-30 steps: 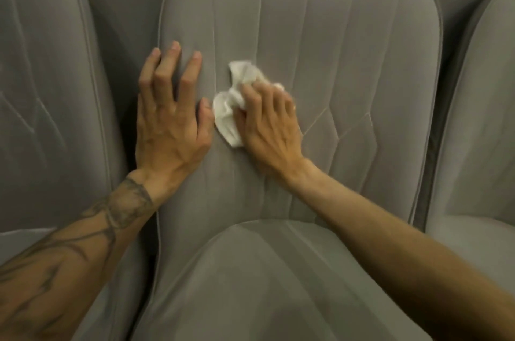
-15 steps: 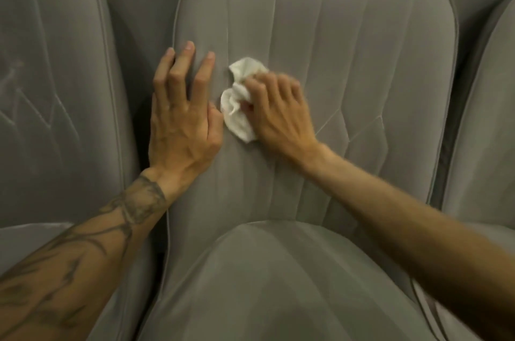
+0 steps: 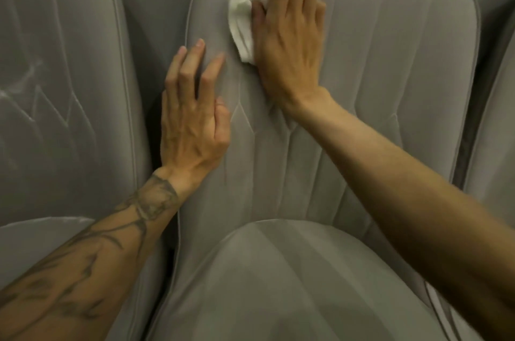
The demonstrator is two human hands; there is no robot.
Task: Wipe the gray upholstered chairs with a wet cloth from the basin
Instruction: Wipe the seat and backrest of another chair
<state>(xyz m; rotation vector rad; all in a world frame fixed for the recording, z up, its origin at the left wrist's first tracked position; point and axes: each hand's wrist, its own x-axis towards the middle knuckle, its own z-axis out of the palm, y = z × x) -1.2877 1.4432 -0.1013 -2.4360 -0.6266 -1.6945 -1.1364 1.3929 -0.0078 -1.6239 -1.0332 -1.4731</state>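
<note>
The middle gray upholstered chair [image 3: 390,95] fills the view, its stitched backrest facing me. My right hand [image 3: 289,42] presses a crumpled white cloth [image 3: 245,6] against the upper left part of that backrest, near the top edge. Its fingers are bent over the bunched cloth and the thumb is on it. My left hand [image 3: 192,117] lies flat on the backrest's left edge, fingers spread and straight, below and left of the cloth. The basin is not in view.
A second gray chair [image 3: 55,104] stands close on the left, with a dark narrow gap between the two. A third chair's edge [image 3: 498,145] shows at the far right. The middle chair's seat cushion [image 3: 278,285] lies below my arms.
My right hand has slid the cloth up the backrest from its middle to near the top edge. The left hand has stayed on the backrest's left edge.
</note>
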